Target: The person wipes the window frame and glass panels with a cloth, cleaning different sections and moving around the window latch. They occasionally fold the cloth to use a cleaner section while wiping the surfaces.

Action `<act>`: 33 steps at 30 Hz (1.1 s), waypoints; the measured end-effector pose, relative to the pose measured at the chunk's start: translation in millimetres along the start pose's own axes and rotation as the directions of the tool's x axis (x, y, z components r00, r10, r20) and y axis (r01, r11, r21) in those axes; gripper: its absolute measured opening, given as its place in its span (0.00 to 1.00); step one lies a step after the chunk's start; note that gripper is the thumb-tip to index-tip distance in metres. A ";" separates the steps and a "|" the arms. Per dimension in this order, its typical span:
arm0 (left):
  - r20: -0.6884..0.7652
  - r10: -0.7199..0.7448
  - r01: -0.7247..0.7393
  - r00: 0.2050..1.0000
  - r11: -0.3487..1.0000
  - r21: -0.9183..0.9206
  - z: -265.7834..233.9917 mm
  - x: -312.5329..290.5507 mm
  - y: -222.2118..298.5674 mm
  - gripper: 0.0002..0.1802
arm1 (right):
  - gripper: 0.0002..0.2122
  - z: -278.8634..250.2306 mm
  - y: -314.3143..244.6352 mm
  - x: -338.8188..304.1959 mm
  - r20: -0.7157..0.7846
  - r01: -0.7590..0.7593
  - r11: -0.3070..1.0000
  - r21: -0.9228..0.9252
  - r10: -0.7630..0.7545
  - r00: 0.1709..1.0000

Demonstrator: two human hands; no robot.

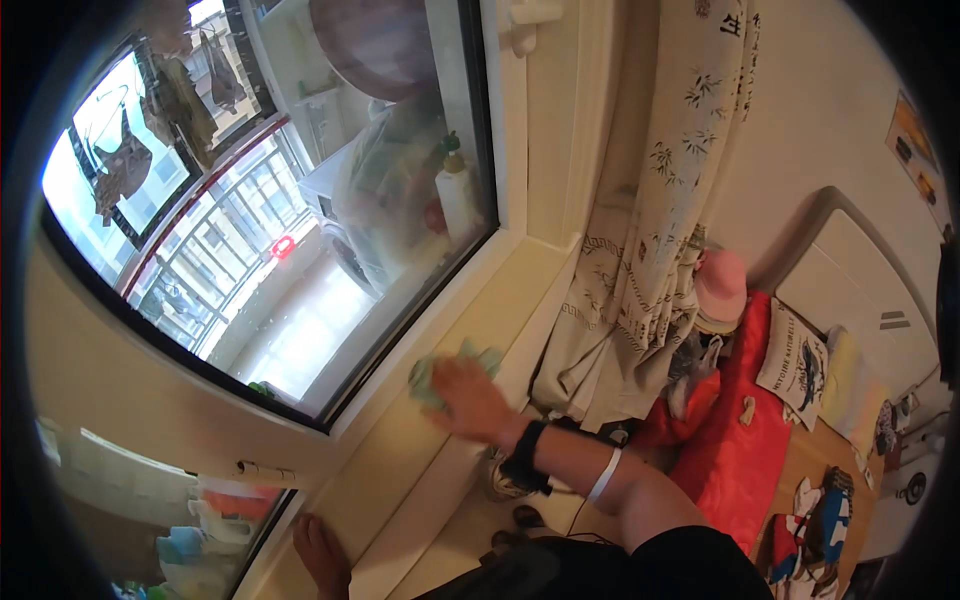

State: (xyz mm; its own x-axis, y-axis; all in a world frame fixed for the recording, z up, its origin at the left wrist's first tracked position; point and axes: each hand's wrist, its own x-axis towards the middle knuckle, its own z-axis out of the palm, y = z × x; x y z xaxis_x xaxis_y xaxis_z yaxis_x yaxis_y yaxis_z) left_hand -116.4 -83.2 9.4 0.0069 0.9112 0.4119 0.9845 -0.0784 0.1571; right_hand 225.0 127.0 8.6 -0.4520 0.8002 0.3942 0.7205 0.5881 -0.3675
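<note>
- The glass window [290,240], edged in black, fills the left side; its lower edge runs just beside the pale sill [515,285]. The seam between the two probably holds dirt, so a folded cloth edge would reach it better than a loose wad.
- The left hand [322,555] rests at the near end of the sill. Its fingers look close together, with nothing visible in them; whether they grip the edge I cannot tell. It seems a sound place to brace while leaning.
- The pale green cloth [424,380] lies on the sill around its middle, bunched and jutting out past the hand on both sides. Spread flatter, it would likely cover more with each stroke.
- The right hand [470,398], a little blurred, has its fingers clamped over the cloth. Even pressure and long, overlapping strokes along the sill should serve best.
- The patterned curtain [640,260] hangs just beyond the sill; strokes that way should stop short of its folds.
</note>
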 end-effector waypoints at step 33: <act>-0.333 -0.450 0.480 0.829 0.877 0.011 34.6 40.1 48.6 0.10 | 0.28 -58.4 132.9 9.6 -0.047 0.284 0.953 0.105 -0.280 0.959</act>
State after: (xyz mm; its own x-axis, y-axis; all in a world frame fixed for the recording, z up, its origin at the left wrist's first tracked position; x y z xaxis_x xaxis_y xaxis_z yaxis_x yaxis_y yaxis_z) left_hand -62.3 -36.4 2.5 -0.4953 0.6560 0.5694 0.8687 0.3729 0.3260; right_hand 347.2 205.9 12.8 -0.6107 0.5969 0.5203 0.5031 0.7999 -0.3272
